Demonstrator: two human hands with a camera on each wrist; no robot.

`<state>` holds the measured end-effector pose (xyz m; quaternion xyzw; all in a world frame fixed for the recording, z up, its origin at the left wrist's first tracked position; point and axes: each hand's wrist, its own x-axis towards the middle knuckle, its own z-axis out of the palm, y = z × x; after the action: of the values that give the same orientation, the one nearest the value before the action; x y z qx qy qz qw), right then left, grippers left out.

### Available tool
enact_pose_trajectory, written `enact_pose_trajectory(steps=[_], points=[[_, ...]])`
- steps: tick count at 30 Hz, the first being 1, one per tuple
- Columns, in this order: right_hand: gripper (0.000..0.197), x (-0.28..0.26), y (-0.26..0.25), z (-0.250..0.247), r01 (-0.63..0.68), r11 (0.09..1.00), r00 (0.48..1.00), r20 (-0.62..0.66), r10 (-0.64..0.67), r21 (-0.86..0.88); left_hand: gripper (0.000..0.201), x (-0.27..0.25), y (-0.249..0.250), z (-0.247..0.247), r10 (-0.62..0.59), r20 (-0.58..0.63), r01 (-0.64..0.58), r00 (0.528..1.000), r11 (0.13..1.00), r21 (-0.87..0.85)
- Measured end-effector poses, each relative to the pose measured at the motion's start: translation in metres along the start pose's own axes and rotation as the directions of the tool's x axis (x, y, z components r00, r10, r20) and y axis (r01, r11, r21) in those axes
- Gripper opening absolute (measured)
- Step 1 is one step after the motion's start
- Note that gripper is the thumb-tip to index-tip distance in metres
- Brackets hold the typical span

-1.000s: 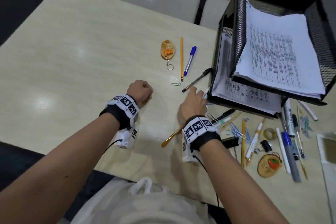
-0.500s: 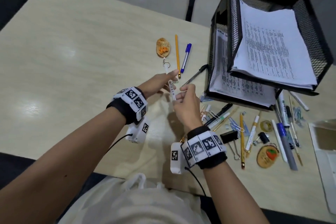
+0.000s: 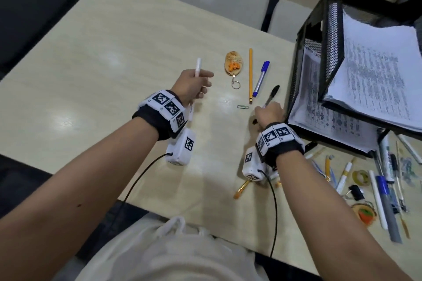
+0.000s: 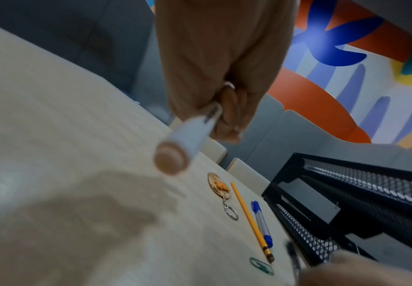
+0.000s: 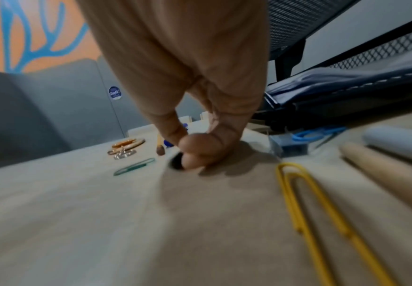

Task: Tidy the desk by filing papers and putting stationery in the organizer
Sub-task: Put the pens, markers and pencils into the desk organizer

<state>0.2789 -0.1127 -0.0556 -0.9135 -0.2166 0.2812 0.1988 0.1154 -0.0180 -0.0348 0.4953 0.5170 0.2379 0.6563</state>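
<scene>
Left hand (image 3: 190,83) fisted, raised; right hand (image 3: 269,113) fingers (image 5: 192,154) curled, low.

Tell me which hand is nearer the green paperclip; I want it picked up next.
Right. The right hand, gripping a black pen, sits just right of the paperclip; the left hand, holding a white pen, is farther left.

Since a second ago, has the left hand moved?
Yes. The left hand now grips a white pen and sits further from the person, level with the keychain, to its left.
</scene>
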Motion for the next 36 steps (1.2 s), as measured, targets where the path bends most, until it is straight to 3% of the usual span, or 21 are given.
enact_pose_trajectory(steps=[4, 6, 9, 11, 15, 18, 20, 23, 26, 28, 31, 36], points=[[0.028, -0.031, 0.001, -0.007, 0.153, 0.972, 0.987, 0.014, -0.158, 0.177, 0.021, 0.001, -0.001, 0.014, -0.179, 0.189, 0.210, 0.966, 0.964, -0.163], [0.020, -0.052, -0.001, -0.009, 0.248, 0.942, 0.956, 0.097, -0.275, 0.227, 0.030, 0.003, -0.001, 0.025, -0.197, 0.283, 0.256, 0.939, 0.948, -0.191], [0.023, -0.067, -0.001, -0.011, 0.348, 0.891, 0.870, 0.254, -0.423, 0.292, 0.035, 0.003, 0.006, 0.037, -0.141, 0.395, 0.260, 0.908, 0.928, -0.267], [0.023, -0.058, -0.002, -0.016, 0.359, 0.873, 0.840, 0.293, -0.456, 0.329, 0.030, 0.003, 0.011, 0.037, -0.096, 0.396, 0.212, 0.913, 0.942, -0.261], [0.025, 0.000, -0.018, -0.026, 0.254, 0.905, 0.942, 0.125, -0.311, 0.341, 0.024, 0.008, 0.017, 0.029, -0.045, 0.261, 0.106, 0.964, 0.969, -0.222], [0.016, 0.042, -0.039, -0.018, 0.165, 0.975, 0.985, 0.014, -0.169, 0.148, 0.024, 0.010, 0.011, 0.015, -0.038, 0.173, 0.055, 0.984, 0.994, -0.095], [0.031, 0.055, -0.044, -0.010, 0.116, 0.993, 0.993, 0.004, -0.116, 0.004, 0.025, 0.011, 0.004, 0.006, -0.068, 0.147, 0.080, 0.987, 0.994, -0.073], [0.032, 0.060, -0.042, 0.002, 0.115, 0.990, 0.993, 0.026, -0.113, -0.081, 0.021, 0.012, 0.001, -0.004, -0.114, 0.090, 0.120, 0.989, 0.991, -0.060], [0.031, 0.056, -0.034, 0.007, 0.094, 0.994, 0.996, 0.008, -0.094, -0.047, 0.022, 0.012, 0.002, -0.006, -0.157, 0.012, 0.157, 0.988, 0.982, -0.103], [0.027, 0.047, -0.029, 0.002, 0.087, 0.996, 0.996, -0.018, -0.086, 0.027, 0.021, 0.010, 0.001, -0.002, -0.196, 0.031, 0.198, 0.980, 0.962, -0.187], [0.016, 0.018, -0.020, -0.001, 0.218, 0.958, 0.976, -0.051, -0.213, 0.185, 0.015, 0.011, 0.001, 0.011, -0.204, 0.108, 0.225, 0.973, 0.944, -0.240], [0.016, -0.044, -0.004, 0.012, 0.435, 0.836, 0.861, 0.118, -0.495, 0.336, 0.026, 0.009, 0.004, 0.037, -0.148, 0.215, 0.213, 0.965, 0.923, -0.321]])
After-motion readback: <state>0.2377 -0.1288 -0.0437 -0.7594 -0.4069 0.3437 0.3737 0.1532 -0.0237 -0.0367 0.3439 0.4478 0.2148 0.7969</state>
